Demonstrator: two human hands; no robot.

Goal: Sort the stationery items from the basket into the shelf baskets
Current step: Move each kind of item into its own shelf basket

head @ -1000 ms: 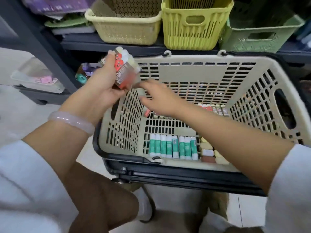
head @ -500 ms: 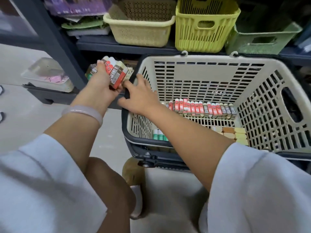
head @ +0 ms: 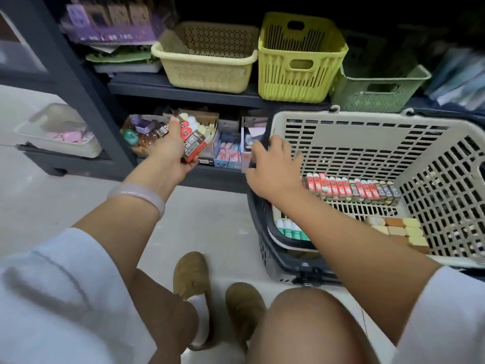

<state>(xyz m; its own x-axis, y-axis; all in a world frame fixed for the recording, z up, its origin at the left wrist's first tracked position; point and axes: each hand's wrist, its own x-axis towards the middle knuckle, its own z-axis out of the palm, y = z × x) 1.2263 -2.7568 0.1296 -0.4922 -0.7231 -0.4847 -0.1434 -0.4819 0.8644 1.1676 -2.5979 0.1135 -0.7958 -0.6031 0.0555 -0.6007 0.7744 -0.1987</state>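
Note:
My left hand (head: 170, 151) grips a bundle of red and brown lead-refill packs (head: 193, 139) in front of the lower shelf. My right hand (head: 273, 169) holds the left rim and dark handle of the beige shopping basket (head: 367, 143). Inside the basket lie a row of red and brown refill packs (head: 351, 189), green-and-white glue sticks (head: 291, 229) and tan erasers (head: 399, 227). On the upper shelf stand a pale yellow basket (head: 207, 72), a bright yellow basket (head: 299, 72) and a green basket (head: 378, 90).
The lower shelf holds small boxes of stationery (head: 228, 151) and purple items (head: 143, 124). A dark shelf post (head: 86, 82) stands left, with a clear tray (head: 57, 132) beyond it. My knees and brown shoes (head: 194, 274) are on the pale floor below.
My left hand carried the refill packs down from above the basket to the lower shelf. My right hand left the packs and took the basket's rim. The view shifted left.

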